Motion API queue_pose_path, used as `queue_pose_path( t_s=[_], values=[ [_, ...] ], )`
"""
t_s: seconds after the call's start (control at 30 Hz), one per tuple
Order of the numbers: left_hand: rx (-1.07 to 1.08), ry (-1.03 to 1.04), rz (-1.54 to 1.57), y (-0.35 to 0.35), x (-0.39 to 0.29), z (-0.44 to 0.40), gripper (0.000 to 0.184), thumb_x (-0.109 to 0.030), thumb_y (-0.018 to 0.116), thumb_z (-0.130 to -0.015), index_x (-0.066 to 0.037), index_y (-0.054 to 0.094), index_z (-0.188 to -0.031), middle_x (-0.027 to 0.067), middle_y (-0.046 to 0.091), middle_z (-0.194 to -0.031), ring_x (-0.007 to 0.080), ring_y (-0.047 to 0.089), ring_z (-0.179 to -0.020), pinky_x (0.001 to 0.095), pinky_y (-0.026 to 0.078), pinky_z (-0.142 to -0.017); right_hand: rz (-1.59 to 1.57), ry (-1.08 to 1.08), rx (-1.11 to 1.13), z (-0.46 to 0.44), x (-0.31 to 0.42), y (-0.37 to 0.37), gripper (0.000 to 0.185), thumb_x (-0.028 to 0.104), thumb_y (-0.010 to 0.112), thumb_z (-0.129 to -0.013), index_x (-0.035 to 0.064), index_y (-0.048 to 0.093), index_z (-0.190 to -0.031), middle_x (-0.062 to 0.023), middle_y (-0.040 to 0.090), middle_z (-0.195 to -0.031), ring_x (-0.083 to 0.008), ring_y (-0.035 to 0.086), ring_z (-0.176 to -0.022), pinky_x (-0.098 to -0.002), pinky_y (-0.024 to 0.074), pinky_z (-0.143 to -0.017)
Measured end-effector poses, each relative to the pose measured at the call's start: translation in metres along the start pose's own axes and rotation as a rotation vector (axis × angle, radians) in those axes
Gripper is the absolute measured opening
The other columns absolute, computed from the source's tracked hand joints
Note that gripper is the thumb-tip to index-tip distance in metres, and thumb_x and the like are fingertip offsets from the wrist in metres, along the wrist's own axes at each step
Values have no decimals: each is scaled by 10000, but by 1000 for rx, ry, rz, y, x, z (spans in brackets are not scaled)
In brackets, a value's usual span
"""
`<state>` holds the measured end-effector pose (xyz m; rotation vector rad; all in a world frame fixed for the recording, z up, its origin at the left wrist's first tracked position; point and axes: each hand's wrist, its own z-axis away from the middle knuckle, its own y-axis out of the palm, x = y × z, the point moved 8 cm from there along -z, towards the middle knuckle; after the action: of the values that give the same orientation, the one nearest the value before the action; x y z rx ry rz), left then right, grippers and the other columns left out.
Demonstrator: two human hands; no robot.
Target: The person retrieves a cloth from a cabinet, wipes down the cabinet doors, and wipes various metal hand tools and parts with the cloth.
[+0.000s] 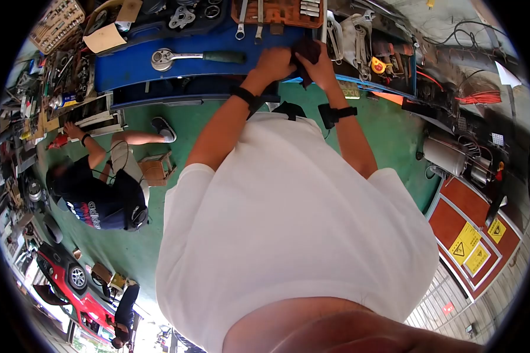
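Observation:
A dark maroon cloth (305, 54) is bunched between my hands, above the right part of a blue workbench drawer top (123, 72). My right hand (320, 69) grips the cloth with its fingers wrapped round it. Closed against the cloth's left side is my left hand (273, 66); whether something lies inside the folds is hidden. To the left, a large ratchet wrench (188, 57) with a green handle lies flat on the blue surface. Just beyond my hands, a combination wrench (241, 26) rests across the edge of an orange socket case (280, 17).
An open drawer (415, 70) of wrenches and tools extends on the right. Behind on the left, a co-worker (103, 188) crouches beside a wooden stool (157, 169). Another person (125, 312) is near a red car (79, 300). A metal tank (444, 154) stands at right.

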<state>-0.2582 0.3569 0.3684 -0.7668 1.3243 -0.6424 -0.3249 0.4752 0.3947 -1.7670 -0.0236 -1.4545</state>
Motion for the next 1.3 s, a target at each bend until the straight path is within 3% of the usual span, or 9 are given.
queue_pose_path(
  t_s=[0.4, 0.67, 0.83, 0.9, 1.0, 1.1, 1.17, 1.23, 1.3],
  values=[
    [88, 59, 65, -2, -13, 19, 282, -268, 681, -748, -77, 645, -953, 149, 681, -928, 365, 631, -919, 505, 459, -779, 173, -38, -40, -20, 20, -7, 616, 363, 770, -800, 24, 502, -1239, -234, 655, -1104, -378, 659, -1003, -417, 534, -849],
    [-97, 230, 87, -5, -22, 39, 198, -102, 669, -812, -27, 614, -986, 160, 572, -973, 366, 586, -963, 440, 496, -835, 148, 54, 13, 0, 8, 1, 636, 387, 756, -810, 45, 467, -1262, -233, 655, -1104, -391, 654, -1002, -429, 532, -846],
    [-62, 141, 144, -4, -20, 29, 170, -85, 652, -811, -5, 614, -956, 179, 586, -983, 375, 603, -926, 452, 515, -794, 264, -17, 55, -21, 19, 3, 603, 405, 744, -812, 72, 484, -1243, -227, 659, -1102, -399, 649, -1005, -454, 529, -838],
    [-37, 115, 155, -8, -21, 25, 165, -83, 660, -812, -6, 614, -951, 171, 588, -995, 372, 607, -918, 447, 515, -791, 337, 13, 23, -34, 18, 2, 695, 429, 755, -794, 23, 432, -1257, -267, 645, -1102, -426, 644, -1001, -460, 527, -832],
    [-58, 83, 261, -31, -22, 35, 233, -92, 683, -819, -14, 616, -1028, 167, 604, -994, 350, 630, -878, 435, 526, -777, 86, 262, -100, -40, -23, 1, 827, 458, 770, -778, -47, 350, -1282, -297, 629, -1106, -411, 650, -1005, -432, 530, -832],
    [-100, 33, 487, -75, -25, 58, 454, -140, 710, -814, -42, 550, -1227, 196, 573, -1088, 358, 598, -1024, 434, 514, -875, -205, 221, -76, -41, -26, -5, 930, 500, 775, -767, -97, 286, -1287, -319, 604, -1123, -377, 646, -1010, -401, 522, -855],
    [-347, 183, 493, -122, -35, 77, 759, -187, 791, -751, -91, 420, -1407, 196, 505, -1260, 356, 536, -1165, 418, 483, -974, -184, 240, 17, -31, 14, -17, 890, 483, 745, -811, -76, 290, -1335, -257, 585, -1203, -310, 612, -1076, -365, 492, -921],
    [-351, 238, 450, -139, -42, 83, 827, -160, 815, -713, -104, 399, -1425, 180, 451, -1332, 336, 503, -1222, 400, 475, -999, -466, 155, 261, -7, 107, -4, 863, 481, 695, -866, -49, 275, -1402, -205, 520, -1315, -280, 556, -1162, -340, 451, -985],
    [-369, 297, 403, -148, -45, 93, 897, -134, 840, -675, -116, 378, -1444, 164, 396, -1404, 316, 469, -1278, 383, 467, -1025, -534, 162, 522, 8, 120, 31, 860, 503, 640, -906, -18, 242, -1462, -155, 458, -1387, -248, 503, -1222, -312, 422, -1018]
  ],
)
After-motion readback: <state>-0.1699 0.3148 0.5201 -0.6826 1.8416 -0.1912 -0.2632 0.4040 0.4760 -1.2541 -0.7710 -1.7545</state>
